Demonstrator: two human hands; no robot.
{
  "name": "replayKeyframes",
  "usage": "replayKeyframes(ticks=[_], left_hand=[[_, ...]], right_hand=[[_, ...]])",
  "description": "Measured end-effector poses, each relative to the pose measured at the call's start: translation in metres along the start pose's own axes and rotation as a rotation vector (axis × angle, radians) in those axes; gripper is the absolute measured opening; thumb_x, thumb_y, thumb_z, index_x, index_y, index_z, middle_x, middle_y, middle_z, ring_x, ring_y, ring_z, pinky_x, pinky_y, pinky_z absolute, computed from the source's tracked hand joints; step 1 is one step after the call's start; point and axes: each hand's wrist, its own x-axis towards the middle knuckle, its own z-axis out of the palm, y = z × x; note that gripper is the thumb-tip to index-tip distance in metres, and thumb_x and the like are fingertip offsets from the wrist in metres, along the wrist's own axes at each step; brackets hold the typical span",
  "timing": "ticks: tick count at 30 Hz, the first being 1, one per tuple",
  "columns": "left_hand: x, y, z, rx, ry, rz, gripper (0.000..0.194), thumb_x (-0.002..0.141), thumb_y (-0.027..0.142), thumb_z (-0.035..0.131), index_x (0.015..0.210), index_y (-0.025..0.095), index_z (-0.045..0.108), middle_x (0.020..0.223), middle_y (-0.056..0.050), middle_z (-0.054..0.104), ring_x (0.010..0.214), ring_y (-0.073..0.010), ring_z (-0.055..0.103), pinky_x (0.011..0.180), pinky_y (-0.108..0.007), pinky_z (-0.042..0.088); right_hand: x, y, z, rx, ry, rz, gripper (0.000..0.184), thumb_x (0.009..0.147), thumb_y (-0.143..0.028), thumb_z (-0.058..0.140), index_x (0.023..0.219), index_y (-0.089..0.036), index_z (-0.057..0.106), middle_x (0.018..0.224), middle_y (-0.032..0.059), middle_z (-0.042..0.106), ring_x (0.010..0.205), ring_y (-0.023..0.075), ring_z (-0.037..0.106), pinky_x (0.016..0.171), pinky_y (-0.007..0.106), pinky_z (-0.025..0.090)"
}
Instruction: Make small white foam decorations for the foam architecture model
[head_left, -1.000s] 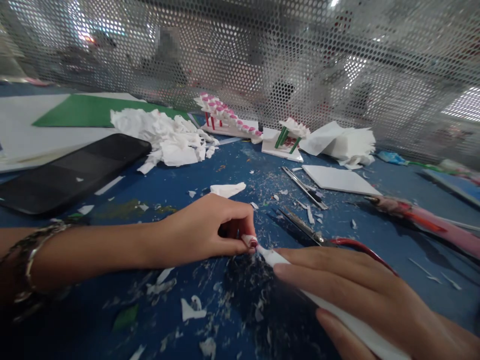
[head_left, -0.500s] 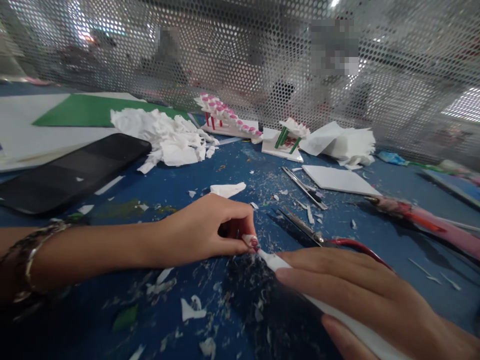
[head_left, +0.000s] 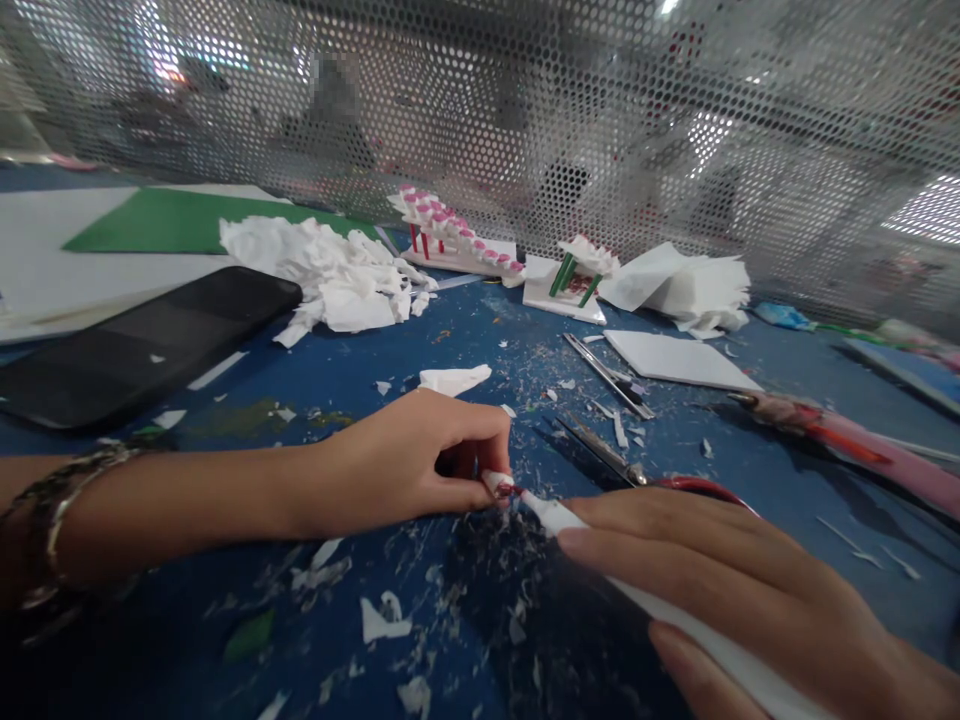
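Head view: your left hand (head_left: pixel 405 465) pinches the piece (head_left: pixel 493 482), your right hand (head_left: pixel 720 555) grips the pen (head_left: pixel 553 516); apparently colouring, which calls for steadiness.

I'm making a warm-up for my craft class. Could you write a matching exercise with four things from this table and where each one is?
Things:
1. slim white pen
2. small white piece with a red mark
3. flat black phone
4. green rectangular sheet

Places:
A. just beyond the left forearm
B. between the fingertips of the left hand
C. on larger white sheets, beside a heap of crumpled white paper
D. held in the right hand

Right pairs: 1-D, 2-B, 3-A, 4-C
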Motion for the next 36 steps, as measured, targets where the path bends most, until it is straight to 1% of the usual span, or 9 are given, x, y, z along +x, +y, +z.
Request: replayKeyframes(ticks=[2,7,12,17,22,26,28,32,36], left_hand=[[0.000,0.000,0.000,0.007,0.004,0.002,0.010,0.072,0.021,0.056,0.066,0.014,0.053,0.054,0.004,0.056,0.048,-0.0051,0.049,0.045,-0.012,0.035],[-0.002,-0.001,0.000,0.031,-0.008,0.002,0.011,0.073,0.023,0.056,0.067,0.014,0.053,0.057,0.003,0.058,0.051,-0.0062,0.051,0.046,-0.013,0.036],[-0.002,-0.002,0.000,0.047,0.002,0.015,0.012,0.074,0.024,0.055,0.067,0.015,0.053,0.056,0.004,0.056,0.050,-0.0056,0.050,0.046,-0.012,0.035],[-0.001,-0.001,0.000,0.028,-0.005,0.012,0.012,0.074,0.024,0.054,0.067,0.015,0.052,0.057,0.004,0.057,0.051,-0.0062,0.051,0.047,-0.012,0.036],[0.000,-0.001,0.000,0.036,-0.001,0.013,0.011,0.073,0.023,0.055,0.066,0.015,0.053,0.055,0.004,0.056,0.049,-0.0056,0.049,0.045,-0.012,0.035],[0.000,-0.001,0.000,0.020,0.003,0.015,0.011,0.073,0.022,0.056,0.065,0.014,0.053,0.053,0.005,0.055,0.048,-0.0045,0.048,0.044,-0.011,0.034],[0.000,-0.001,0.000,0.018,0.001,0.009,0.011,0.073,0.022,0.057,0.066,0.014,0.054,0.054,0.005,0.055,0.048,-0.0045,0.049,0.044,-0.011,0.034],[-0.001,0.000,0.000,0.026,-0.007,-0.004,0.012,0.073,0.024,0.057,0.068,0.014,0.056,0.055,0.004,0.057,0.049,-0.0050,0.050,0.045,-0.011,0.035],[-0.001,0.001,0.000,0.020,-0.001,-0.007,0.013,0.073,0.025,0.058,0.068,0.013,0.056,0.055,0.003,0.058,0.049,-0.0052,0.051,0.045,-0.011,0.036]], right_hand=[[0.000,0.000,0.000,-0.018,0.019,0.001,0.030,0.073,-0.012,0.045,0.100,-0.019,0.057,0.096,0.0036,0.066,0.089,0.0114,0.061,0.077,0.020,0.049],[0.002,-0.001,-0.001,-0.031,0.005,-0.001,0.030,0.072,-0.011,0.044,0.098,-0.017,0.058,0.093,0.0033,0.066,0.087,0.0091,0.061,0.078,0.018,0.048],[0.007,-0.001,-0.003,-0.054,-0.025,-0.067,0.030,0.072,-0.010,0.044,0.098,-0.016,0.058,0.097,0.0050,0.066,0.089,0.0109,0.061,0.076,0.020,0.049],[0.010,-0.002,-0.006,-0.090,-0.048,-0.086,0.029,0.068,-0.007,0.046,0.093,-0.016,0.059,0.089,0.0041,0.068,0.082,0.0101,0.063,0.075,0.017,0.049],[0.010,-0.002,-0.003,-0.056,0.006,-0.048,0.030,0.071,-0.008,0.041,0.094,-0.017,0.058,0.094,0.0053,0.067,0.086,0.0117,0.062,0.074,0.021,0.051],[0.013,-0.002,-0.005,-0.109,-0.004,-0.092,0.030,0.067,-0.005,0.042,0.089,-0.014,0.060,0.086,0.0049,0.068,0.080,0.0096,0.063,0.073,0.017,0.050],[0.013,-0.002,-0.006,-0.129,-0.005,-0.111,0.031,0.065,-0.004,0.042,0.088,-0.014,0.060,0.087,0.0050,0.068,0.079,0.0095,0.063,0.071,0.017,0.050],[0.010,-0.004,-0.003,-0.075,0.023,-0.054,0.032,0.067,-0.004,0.041,0.090,-0.015,0.061,0.088,0.0039,0.068,0.081,0.0088,0.063,0.075,0.018,0.049],[0.010,-0.006,-0.002,-0.119,0.081,-0.036,0.031,0.066,-0.004,0.041,0.086,-0.015,0.062,0.082,0.0029,0.069,0.076,0.0080,0.063,0.071,0.016,0.050]])
